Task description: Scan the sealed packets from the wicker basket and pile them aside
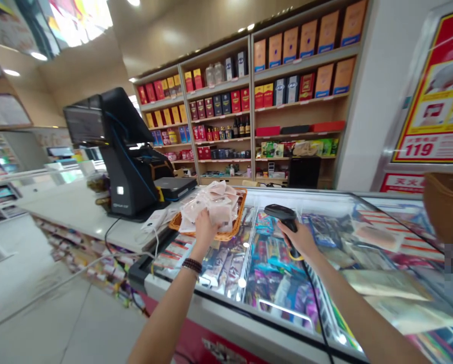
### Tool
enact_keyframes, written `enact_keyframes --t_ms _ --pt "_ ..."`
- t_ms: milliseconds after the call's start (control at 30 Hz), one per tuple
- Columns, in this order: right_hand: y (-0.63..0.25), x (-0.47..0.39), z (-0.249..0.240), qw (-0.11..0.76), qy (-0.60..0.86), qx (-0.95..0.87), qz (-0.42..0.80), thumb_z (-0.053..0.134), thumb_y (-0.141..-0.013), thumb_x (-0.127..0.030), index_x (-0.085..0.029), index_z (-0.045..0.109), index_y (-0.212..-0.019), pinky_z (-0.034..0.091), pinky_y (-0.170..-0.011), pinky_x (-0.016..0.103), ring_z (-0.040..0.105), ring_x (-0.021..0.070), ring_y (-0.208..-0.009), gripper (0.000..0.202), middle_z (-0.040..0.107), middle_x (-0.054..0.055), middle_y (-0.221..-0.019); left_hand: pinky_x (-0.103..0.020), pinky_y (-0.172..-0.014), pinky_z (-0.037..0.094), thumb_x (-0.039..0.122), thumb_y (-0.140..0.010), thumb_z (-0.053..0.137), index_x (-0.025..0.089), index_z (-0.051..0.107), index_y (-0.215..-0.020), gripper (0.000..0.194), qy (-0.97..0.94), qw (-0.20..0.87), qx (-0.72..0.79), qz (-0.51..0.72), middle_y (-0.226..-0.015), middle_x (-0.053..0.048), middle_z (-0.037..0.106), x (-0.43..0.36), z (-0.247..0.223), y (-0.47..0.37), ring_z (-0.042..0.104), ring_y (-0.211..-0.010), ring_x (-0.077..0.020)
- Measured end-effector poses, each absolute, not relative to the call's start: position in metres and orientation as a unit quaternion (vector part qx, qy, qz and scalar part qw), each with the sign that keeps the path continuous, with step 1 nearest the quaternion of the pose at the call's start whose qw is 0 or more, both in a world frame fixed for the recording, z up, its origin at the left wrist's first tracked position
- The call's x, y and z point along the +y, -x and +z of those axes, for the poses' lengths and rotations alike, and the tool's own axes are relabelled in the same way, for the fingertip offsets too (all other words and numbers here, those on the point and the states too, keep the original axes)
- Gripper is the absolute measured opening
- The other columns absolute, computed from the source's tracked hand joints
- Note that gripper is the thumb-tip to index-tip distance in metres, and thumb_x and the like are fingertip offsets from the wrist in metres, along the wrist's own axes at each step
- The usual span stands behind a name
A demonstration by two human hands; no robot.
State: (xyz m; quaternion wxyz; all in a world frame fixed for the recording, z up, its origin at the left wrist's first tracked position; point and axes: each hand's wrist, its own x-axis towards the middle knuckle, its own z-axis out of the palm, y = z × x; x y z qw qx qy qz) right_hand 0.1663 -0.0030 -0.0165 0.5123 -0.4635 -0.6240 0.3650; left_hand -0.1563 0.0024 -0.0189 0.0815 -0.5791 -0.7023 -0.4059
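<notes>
My right hand (300, 238) is wrapped round the handle of a black barcode scanner (283, 213), held above the glass-topped freezer (245, 311). From its handle a dark cable runs down over the front edge. My left hand (207, 226), with a beaded bracelet (192, 265) at the wrist, reaches onto a heap of clear plastic packets (219, 199) with pale pinkish contents. Its fingers are bent and closed on a packet at the near side of the pile; the fingertips are partly hidden. The packets lie in an orange wicker basket (242, 205) on the freezer lid.
Left of the basket, a black point-of-sale terminal (124, 167) and a flat black device (175, 187) stand on the white counter (59, 202). Coloured packs (275, 258) show through the freezer glass. Shelves of boxes (219, 103) line the back wall. A brown object (446, 202) is at the right edge.
</notes>
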Motion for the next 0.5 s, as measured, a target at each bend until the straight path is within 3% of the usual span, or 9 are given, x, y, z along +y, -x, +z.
enact_keyframes --t_ms 200,300,500 --pt "-0.166 -0.011 -0.023 0.507 0.452 -0.627 0.380 0.071 -0.074 -0.071 -0.026 0.051 -0.061 0.036 -0.040 0.027 0.046 0.0133 -0.033 0.052 0.052 -0.002 -0.039 -0.037 -0.087 0.051 0.027 -0.083 0.079 0.016 0.067 -0.097 0.021 0.578 0.047 -0.734 -0.353 -0.100 -0.015 0.075 -0.001 -0.019 0.150 0.071 -0.104 -0.0335" --pt "-0.167 -0.013 -0.023 0.513 0.446 -0.622 0.389 0.072 -0.073 -0.072 -0.026 0.051 -0.059 0.037 -0.040 0.028 0.045 0.0131 -0.033 0.053 0.051 -0.003 -0.038 -0.034 -0.081 0.050 0.028 -0.085 0.075 0.019 0.067 -0.090 0.014 0.580 0.043 -0.717 -0.385 -0.088 -0.010 0.074 -0.003 -0.017 0.147 0.071 -0.096 -0.0310" --pt "-0.174 -0.009 -0.028 0.535 0.443 -0.592 0.410 0.075 -0.071 -0.071 -0.025 0.054 -0.058 0.037 -0.038 0.027 0.045 0.0127 -0.033 0.053 0.052 -0.003 -0.040 -0.034 -0.080 0.051 0.028 -0.092 0.063 0.017 0.067 -0.095 0.012 0.576 -0.014 -0.645 -0.503 -0.089 -0.010 0.074 0.004 -0.008 0.121 0.069 -0.089 -0.0269"
